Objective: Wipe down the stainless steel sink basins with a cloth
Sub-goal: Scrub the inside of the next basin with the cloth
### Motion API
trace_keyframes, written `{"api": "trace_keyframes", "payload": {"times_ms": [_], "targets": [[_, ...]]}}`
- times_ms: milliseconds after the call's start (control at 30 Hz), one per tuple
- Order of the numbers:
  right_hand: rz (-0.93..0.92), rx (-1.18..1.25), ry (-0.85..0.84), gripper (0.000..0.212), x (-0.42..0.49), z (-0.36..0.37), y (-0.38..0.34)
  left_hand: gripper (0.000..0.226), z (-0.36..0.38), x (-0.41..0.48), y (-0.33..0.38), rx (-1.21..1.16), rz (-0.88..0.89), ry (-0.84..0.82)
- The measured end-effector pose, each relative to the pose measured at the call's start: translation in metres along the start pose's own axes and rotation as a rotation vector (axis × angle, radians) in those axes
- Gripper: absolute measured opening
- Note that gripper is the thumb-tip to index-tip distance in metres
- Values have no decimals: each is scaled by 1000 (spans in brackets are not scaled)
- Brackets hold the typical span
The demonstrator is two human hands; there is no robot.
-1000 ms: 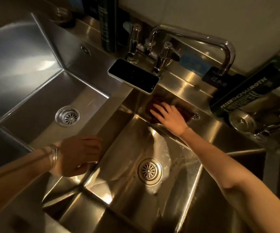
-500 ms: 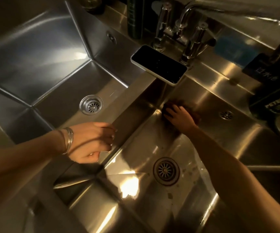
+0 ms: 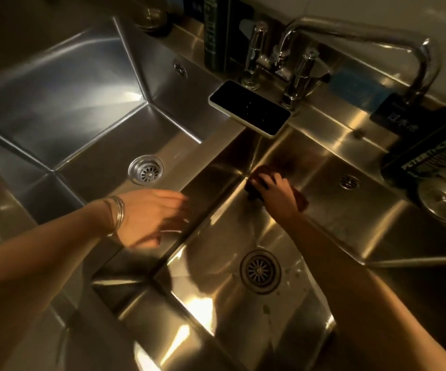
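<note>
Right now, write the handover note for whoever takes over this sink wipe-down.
Left hand: empty, fingers relaxed, at the divider between the basins.
Right hand: grips the dark cloth against the right basin's back wall, near its left corner.
Done: cannot tell which surfaces are wiped.
Left: right basin floor shows specks by its drain; left basin probably still to do. Mind the phone overhanging the right basin.

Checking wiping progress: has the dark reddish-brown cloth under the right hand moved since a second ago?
Yes: the cloth slid left, away from the round overflow hole, toward the divider between basins.
</note>
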State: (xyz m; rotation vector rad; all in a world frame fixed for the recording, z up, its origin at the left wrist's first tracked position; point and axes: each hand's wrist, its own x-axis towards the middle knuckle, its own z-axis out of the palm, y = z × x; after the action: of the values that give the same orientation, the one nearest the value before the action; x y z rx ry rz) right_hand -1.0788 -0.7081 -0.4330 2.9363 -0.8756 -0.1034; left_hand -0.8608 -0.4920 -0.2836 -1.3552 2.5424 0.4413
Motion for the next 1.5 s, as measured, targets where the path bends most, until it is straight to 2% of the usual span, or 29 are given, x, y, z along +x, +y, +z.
{"api": "trace_keyframes", "payload": {"times_ms": [100, 267, 367, 433, 467, 533, 600, 700, 767, 867, 967, 1067, 1133, 1233, 1333, 1467, 1500], "targets": [[169, 306, 111, 55, -14, -19, -22, 57, 7, -3, 2, 59, -79, 137], [578, 813, 342, 48, 2, -51, -70, 70, 23, -32, 19, -9, -514, 286], [722, 1162, 298, 51, 29, -67, -88, 68, 29, -35, 24, -44, -554, 279], [763, 1484, 194, 58, 38, -73, -93, 65, 29, -34, 24, -11, -537, 302], [745, 1567, 131, 64, 38, -74, -94, 64, 29, -34, 22, -11, -523, 310], [623, 1453, 10, 79, 31, -70, -101, 67, 28, -34, 22, -33, -500, 317], [508, 1215, -59, 88, 26, -61, -115, 66, 27, -34, 23, -81, -479, 329], [545, 897, -16, 73, 38, -42, -136, 66, 23, -33, 24, -194, -483, 371], [590, 627, -111, 58, 54, -30, -133, 65, 23, -33, 23, -211, -496, 402], [574, 606, -244, 55, 59, -34, -116, 65, 26, -34, 22, -177, -510, 379], [591, 560, -221, 59, 60, -45, -111, 65, 24, -33, 19, -122, -514, 332], [512, 343, -141, 71, 57, -58, -122, 62, 23, -33, 18, -135, -507, 324], [492, 259, -178, 66, 59, -58, -121, 59, 24, -32, 18, -150, -487, 346], [533, 237, -276, 53, 74, -47, -96, 57, 27, -32, 18, -131, -468, 380], [529, 424, -269, 62, 76, -42, -77, 58, 30, -32, 15, -150, -452, 387], [583, 681, 51, 70, 70, -56, -76, 57, 29, -33, 15, -139, -447, 366], [608, 695, 77, 70, 73, -57, -74, 57, 30, -33, 14, -140, -443, 366]]}}
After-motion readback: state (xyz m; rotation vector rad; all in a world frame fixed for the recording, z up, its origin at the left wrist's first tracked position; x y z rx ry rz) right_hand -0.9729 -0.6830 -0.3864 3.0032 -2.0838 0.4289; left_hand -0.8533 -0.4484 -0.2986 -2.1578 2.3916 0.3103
